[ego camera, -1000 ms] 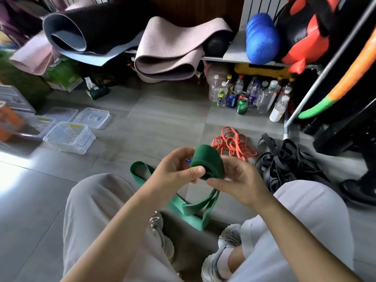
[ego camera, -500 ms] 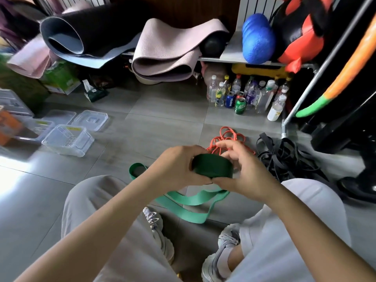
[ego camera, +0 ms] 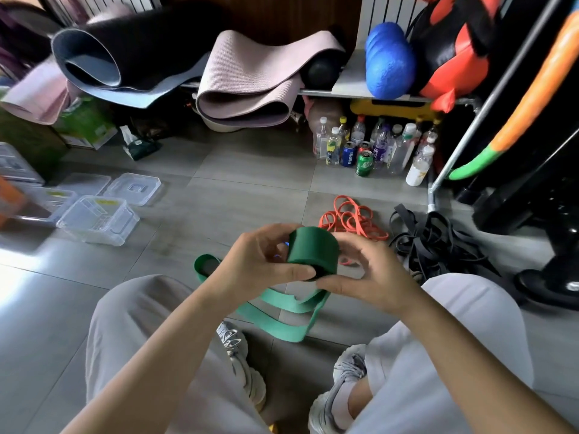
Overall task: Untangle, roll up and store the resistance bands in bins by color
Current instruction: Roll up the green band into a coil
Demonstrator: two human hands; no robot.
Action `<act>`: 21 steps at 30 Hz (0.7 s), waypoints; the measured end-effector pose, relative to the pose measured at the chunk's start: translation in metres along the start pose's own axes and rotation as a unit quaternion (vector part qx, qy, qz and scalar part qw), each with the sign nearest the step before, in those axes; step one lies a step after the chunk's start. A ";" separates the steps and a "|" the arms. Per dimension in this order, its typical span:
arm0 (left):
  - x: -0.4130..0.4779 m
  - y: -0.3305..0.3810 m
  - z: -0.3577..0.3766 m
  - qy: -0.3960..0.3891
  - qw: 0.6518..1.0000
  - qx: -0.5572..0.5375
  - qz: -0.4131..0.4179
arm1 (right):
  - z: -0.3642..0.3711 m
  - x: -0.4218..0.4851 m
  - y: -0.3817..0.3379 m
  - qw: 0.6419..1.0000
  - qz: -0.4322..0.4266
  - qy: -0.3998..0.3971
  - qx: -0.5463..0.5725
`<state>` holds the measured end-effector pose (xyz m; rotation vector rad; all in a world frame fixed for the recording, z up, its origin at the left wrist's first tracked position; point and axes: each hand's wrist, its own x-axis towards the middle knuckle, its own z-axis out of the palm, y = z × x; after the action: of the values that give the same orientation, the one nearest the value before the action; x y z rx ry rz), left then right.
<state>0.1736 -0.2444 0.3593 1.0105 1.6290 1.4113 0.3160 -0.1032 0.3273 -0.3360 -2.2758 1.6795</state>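
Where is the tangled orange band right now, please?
In the head view the orange band lies on the floor right of centre, beyond the right hand and left of the black bands.

Home workout corner: rolled yoga mats [ego camera: 244,86], foam roller [ego camera: 390,62]

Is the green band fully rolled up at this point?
No, a loose length of the green band hangs below the rolled part onto the floor.
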 end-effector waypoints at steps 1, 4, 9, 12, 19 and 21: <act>0.000 -0.002 0.001 -0.007 0.998 -0.061 0.003 | 0.004 0.000 0.003 0.999 -0.012 0.002 0.036; -0.001 -0.014 0.009 -0.015 0.983 -0.185 0.001 | 0.015 -0.002 0.010 0.983 -0.023 0.033 0.178; -0.001 -0.014 0.008 -0.001 0.995 -0.076 -0.066 | 0.013 0.003 0.012 0.983 0.007 0.049 0.174; 0.002 0.009 -0.005 -0.022 0.973 0.225 -0.055 | 0.006 0.005 0.012 0.996 0.046 0.001 0.080; 0.012 0.025 -0.001 -0.036 0.929 0.368 -0.010 | 0.001 0.006 0.008 0.999 0.031 -0.015 0.020; 0.012 0.020 -0.002 -0.016 0.964 0.263 -0.027 | -0.002 0.006 0.008 0.998 0.038 -0.009 0.047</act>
<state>0.1686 -0.2324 0.3795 1.2587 2.0429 0.9324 0.3115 -0.0972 0.3205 -0.3939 -2.2136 1.8267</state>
